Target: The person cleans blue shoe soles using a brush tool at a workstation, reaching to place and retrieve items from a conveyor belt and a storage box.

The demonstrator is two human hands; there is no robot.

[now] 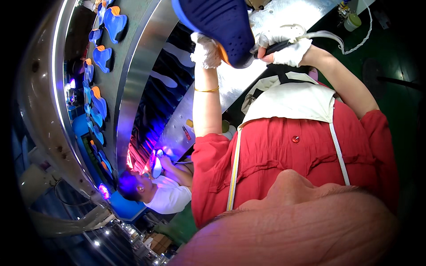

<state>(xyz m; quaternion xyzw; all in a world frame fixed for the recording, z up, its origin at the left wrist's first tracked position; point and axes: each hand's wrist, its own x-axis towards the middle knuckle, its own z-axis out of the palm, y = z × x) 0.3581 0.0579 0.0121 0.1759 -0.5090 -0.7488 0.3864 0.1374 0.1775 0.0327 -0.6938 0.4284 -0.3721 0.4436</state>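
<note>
A large blue shoe insole (222,26) with grooves, small holes and an orange edge is held up at the top of the view. My left hand (206,52), in a white glove, is closed on its orange side. In my right hand (284,48), also wrapped in white with bare fingertips showing, is a dark pen-like tool (276,47) trailing a pale tube (326,34). The tool's front end meets or nearly meets the insole's right edge; actual contact cannot be made out.
A conveyor belt (128,31) at left carries several blue-and-orange insoles (102,58). Beneath my hands lies a metal bench (237,82), with a red-handled tool (186,133) further down. A seated co-worker in white (168,201) works lower left. A small container (353,21) stands upper right.
</note>
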